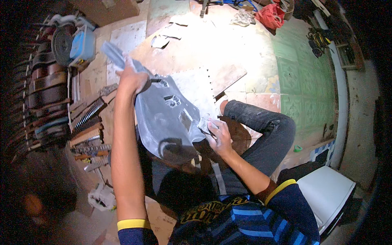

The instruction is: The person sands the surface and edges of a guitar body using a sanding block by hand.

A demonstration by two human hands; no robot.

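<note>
well, right fingers (pixel 220 130) hold (perhaps) sandpaper (pixel 202 125) against grey guitar (pixel 157 112).

A grey guitar (pixel 157 116) lies over the legs (pixel 261 130), its neck (pixel 111 54) pointing to eleven o'clock, gripped by the left hand (pixel 132 79). On its four o'clock side, the right hand (pixel 221 139) pinches a grey scrap (pixel 203 124). Blue box (pixel 82 47) at ten, red bag (pixel 270 16) at one, white panel (pixel 326 196) at four.

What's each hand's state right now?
Left hand: closed, holding the grey guitar near its neck end.
Right hand: closed, pinching a crumpled greyish piece at the guitar's edge.
</note>
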